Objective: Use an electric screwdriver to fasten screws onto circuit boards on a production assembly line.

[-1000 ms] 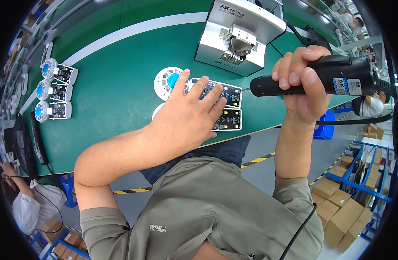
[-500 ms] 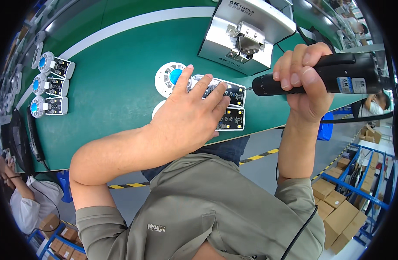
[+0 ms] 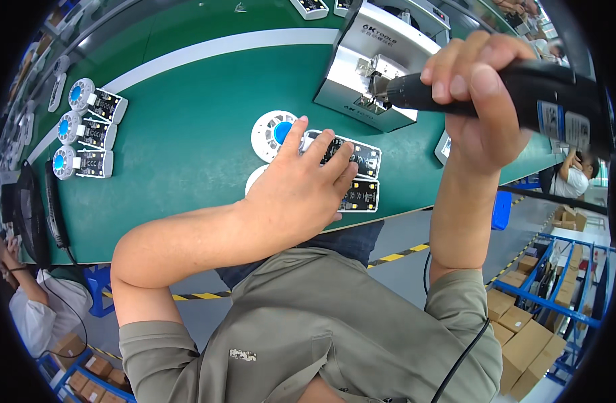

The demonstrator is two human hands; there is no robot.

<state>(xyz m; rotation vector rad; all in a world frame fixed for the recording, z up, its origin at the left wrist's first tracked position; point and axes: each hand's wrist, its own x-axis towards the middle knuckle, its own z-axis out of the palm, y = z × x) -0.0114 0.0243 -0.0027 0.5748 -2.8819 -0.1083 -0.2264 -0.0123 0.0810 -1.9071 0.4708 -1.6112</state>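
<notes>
Screwdriver [image 3: 553, 97] at the silver box [image 3: 351, 74]

Your right hand [image 3: 482, 101] is wrapped around the screwdriver, its tip at the box's front. Your left hand [image 3: 301, 185], fingers spread, lies across two white fans [image 3: 365, 158] on the green table [image 3: 187, 134].

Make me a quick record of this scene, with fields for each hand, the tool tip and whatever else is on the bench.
Left-hand grip: open, spread over two white units with black circuit boards
Right-hand grip: closed around black electric screwdriver
Tool tip: overlaps front of silver machine; contact unclear
Bench: green; three similar units side by side, far left
</notes>
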